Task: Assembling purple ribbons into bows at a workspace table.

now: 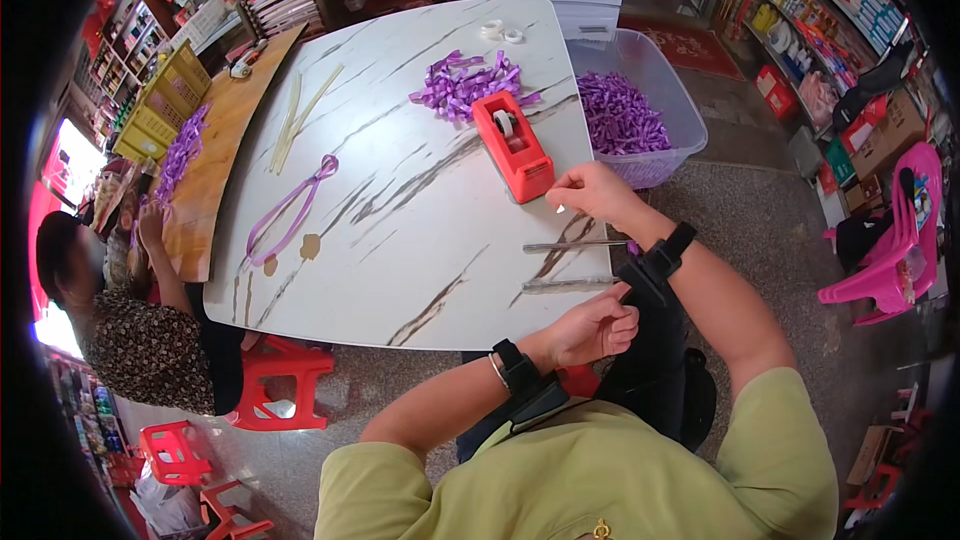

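My right hand (597, 195) is above the table's right side, thumb and fingertips pinched on a small whitish piece of tape (560, 208). Right beside it stands a red tape dispenser (514, 148) with a roll inside. At the table's near edge my left hand (597, 330) is closed, its fingers curled in; what it holds, if anything, is hidden. Two thin rod-like strips (565, 246) lie at the edge between my hands. A bit of purple ribbon (632, 248) shows by my right wrist. Farther left lies a looped purple ribbon (290, 215).
A heap of purple ribbon pieces (465, 85) and tape rolls (492, 29) lie on the marble-patterned table (400, 190). A clear bin (690, 140) of purple ribbons stands right. Pale strips (300, 120) lie left. Another person (130, 310) sits left; a pink chair (890, 250) stands right.
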Available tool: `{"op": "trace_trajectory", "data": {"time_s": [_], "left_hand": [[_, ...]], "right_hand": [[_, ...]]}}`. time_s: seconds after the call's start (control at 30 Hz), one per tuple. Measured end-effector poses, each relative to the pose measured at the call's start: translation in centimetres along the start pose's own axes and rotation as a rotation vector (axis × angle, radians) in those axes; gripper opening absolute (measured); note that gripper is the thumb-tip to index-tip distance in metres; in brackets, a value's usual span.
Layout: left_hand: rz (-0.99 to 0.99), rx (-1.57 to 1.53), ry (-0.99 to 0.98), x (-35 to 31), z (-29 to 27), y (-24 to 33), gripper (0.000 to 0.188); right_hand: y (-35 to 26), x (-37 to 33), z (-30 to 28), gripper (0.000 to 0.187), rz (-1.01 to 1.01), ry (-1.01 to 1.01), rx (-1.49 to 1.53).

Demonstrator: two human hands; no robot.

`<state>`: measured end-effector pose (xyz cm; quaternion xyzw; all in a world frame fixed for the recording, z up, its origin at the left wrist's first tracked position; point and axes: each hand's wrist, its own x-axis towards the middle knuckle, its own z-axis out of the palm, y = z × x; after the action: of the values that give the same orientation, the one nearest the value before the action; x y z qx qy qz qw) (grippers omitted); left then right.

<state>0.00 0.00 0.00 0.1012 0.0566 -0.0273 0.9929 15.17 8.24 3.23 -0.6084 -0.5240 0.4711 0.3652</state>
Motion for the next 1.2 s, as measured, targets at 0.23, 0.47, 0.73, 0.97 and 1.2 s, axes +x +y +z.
{"op": "trace_trajectory", "data": {"time_s": [0.23,0.47,0.73,0.97,1.2], "left_hand": [[0.000,0.024,0.020,-0.3,0.6,-0.1,0.032],[-0.004,0.021,-0.016,0.1,0.0,0.3,0.033],[-0.013,0.017,-0.006,-0.1,0.5,0.4,0.034],[-0.008,0.016,0.001,-0.1,0.7,0.2,0.034],[-0.014,0.015,0.004,-0.2,0.7,0.3,0.034]], "right_hand": [[-1.4,-0.5,0.4,0.015,-0.265,0.295,-0.436],[-0.2,-2.4,-3.5,0.017,-0.223,0.087,-0.427],[-2.3,-8.3,-7.5,0.019,0.155,-0.339,-0.236],[-1.0,-8.5,-7.2,0.024,0.155,-0.502,-0.459],[-1.4,-8.1,-6.8,0.024,0.095,-0.518,-0.691]]}}
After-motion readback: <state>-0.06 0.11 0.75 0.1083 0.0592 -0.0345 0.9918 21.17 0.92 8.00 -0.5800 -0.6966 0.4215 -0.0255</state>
